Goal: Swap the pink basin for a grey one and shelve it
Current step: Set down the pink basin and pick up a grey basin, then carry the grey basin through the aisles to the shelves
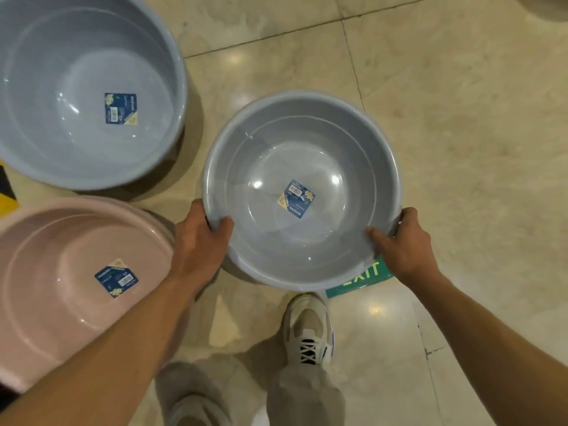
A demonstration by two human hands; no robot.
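I hold a round grey basin [307,130] over the tiled floor, with a blue label stuck at its bottom. My left hand [201,238] grips its near-left rim, thumb inside. My right hand [402,241] grips its near-right rim, thumb inside too. A pink basin [49,259] sits at the lower left, stacked on others of the same colour, partly hidden by my left forearm. No shelf is in view.
A larger grey tub [46,72] stands at the upper left. A green EXIT floor sticker [362,281] lies under the held basin. My shoe [309,330] and trouser legs are below it. A yellow-and-black strip [6,195] marks the left edge. Beige tiles spread to the right.
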